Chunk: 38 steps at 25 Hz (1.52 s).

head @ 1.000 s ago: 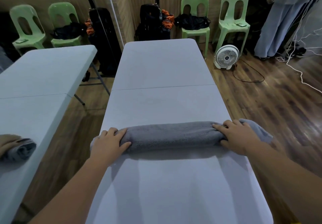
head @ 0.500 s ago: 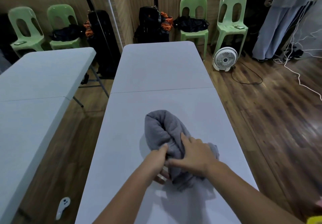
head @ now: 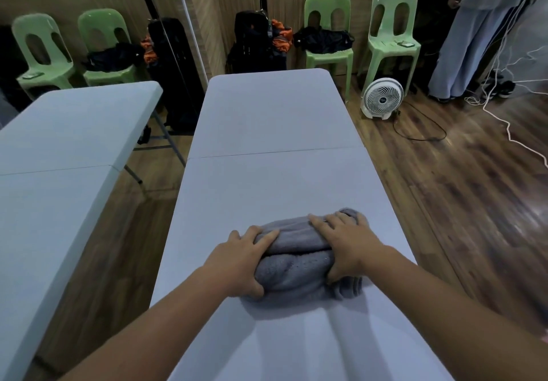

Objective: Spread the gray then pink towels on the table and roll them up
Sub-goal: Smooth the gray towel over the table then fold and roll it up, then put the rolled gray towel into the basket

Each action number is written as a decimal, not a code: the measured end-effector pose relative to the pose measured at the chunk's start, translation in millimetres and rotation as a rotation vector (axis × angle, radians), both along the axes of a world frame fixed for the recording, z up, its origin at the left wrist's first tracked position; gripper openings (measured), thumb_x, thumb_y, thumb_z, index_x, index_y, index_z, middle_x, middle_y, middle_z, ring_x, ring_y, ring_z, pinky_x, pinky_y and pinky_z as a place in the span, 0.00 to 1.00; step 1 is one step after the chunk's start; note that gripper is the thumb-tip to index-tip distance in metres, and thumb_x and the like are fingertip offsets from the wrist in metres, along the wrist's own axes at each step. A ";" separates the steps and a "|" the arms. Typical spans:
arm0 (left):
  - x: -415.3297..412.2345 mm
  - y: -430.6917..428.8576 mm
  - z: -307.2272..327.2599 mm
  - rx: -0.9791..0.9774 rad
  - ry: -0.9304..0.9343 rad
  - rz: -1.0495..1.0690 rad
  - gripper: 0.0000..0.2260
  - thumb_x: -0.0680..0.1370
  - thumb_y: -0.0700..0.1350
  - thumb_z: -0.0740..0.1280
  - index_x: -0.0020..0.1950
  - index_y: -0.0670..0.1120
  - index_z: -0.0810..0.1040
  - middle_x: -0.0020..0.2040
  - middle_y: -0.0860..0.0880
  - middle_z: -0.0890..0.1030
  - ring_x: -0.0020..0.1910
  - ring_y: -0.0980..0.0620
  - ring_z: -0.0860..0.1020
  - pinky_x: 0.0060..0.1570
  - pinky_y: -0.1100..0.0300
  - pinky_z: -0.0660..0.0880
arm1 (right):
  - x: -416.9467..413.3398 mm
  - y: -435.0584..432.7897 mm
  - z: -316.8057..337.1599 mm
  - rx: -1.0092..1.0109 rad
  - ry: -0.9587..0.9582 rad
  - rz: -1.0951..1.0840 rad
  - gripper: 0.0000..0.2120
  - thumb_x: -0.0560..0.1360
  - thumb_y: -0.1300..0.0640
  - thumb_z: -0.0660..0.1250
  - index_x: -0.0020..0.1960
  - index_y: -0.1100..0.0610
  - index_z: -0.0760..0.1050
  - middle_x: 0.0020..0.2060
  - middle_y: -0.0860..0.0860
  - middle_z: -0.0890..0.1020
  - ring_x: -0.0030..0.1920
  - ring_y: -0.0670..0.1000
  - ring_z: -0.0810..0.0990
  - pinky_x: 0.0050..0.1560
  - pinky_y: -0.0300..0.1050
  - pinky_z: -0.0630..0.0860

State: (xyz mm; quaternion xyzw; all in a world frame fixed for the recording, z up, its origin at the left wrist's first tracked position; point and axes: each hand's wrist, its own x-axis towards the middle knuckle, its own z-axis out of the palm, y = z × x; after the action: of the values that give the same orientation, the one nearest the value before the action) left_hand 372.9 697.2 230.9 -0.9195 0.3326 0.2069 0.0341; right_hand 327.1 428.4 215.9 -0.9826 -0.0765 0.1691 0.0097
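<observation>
The desk (head: 267,179) carries the gray towel (head: 296,265) on its near half, bunched into a thick bundle lying flat on the surface. The left grip (head: 240,262) clasps the bundle's left end, fingers on top, thumb at the near side. The right grip (head: 344,244) clasps the right end likewise.

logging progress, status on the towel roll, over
Left grip and right grip both hold gray towel. Towel bundled in a short roll on table. Pink towel not in view.
</observation>
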 end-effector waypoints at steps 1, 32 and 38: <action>-1.5 -1.1 -2.2 -0.039 -0.032 0.018 0.49 0.62 0.60 0.70 0.77 0.63 0.46 0.72 0.53 0.60 0.59 0.43 0.67 0.48 0.49 0.77 | -1.8 1.5 -0.3 0.016 0.001 -0.048 0.59 0.53 0.33 0.70 0.76 0.41 0.44 0.70 0.51 0.66 0.70 0.56 0.62 0.70 0.60 0.58; -228.8 -727.9 52.3 -0.332 0.020 -0.904 0.44 0.58 0.63 0.67 0.74 0.64 0.60 0.62 0.52 0.70 0.54 0.41 0.74 0.56 0.43 0.75 | -440.9 -557.0 71.1 -0.069 -0.184 -0.997 0.49 0.54 0.38 0.68 0.74 0.42 0.58 0.60 0.51 0.76 0.60 0.58 0.74 0.52 0.54 0.75; -321.6 -838.3 -71.5 -0.322 0.095 -1.186 0.42 0.61 0.58 0.72 0.75 0.54 0.65 0.61 0.48 0.73 0.58 0.43 0.72 0.59 0.48 0.72 | -547.4 -600.9 -52.4 -0.032 -0.057 -1.247 0.49 0.56 0.37 0.66 0.75 0.44 0.57 0.59 0.52 0.75 0.59 0.58 0.73 0.54 0.55 0.75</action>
State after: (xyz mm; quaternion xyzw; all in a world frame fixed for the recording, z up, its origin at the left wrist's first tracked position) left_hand 51.3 -141.1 159.4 -0.5614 0.8155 0.1405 -0.0106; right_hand -220.4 -172.5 163.5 -0.8465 0.5139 0.1063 0.0896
